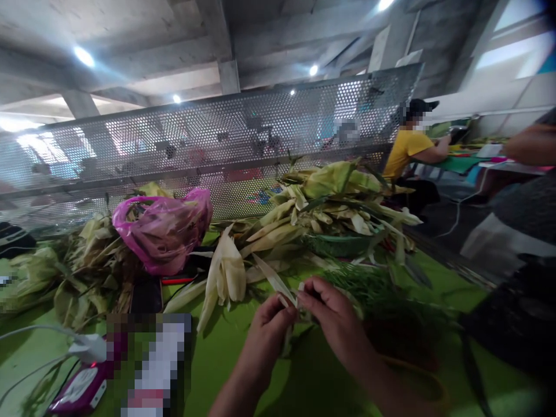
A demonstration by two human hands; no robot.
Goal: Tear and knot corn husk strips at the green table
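Over the green table, my left hand is closed in a pinch on a pale strip of corn husk. The strip's loose end sticks up toward the upper left. Beside it, almost touching, my right hand pinches the same husk near its lower end. My fingers partly cover the piece, so how it is folded there is hidden. Just beyond my left hand lies a bunch of broad pale husks. To the right of my right hand spreads a fine, bright green grass-like bundle.
A heap of husks overflows a green basket. Left of it sit a pink plastic bag, dry husks and a purple power strip with cords. A perforated metal screen stands behind; a person in yellow sits far right.
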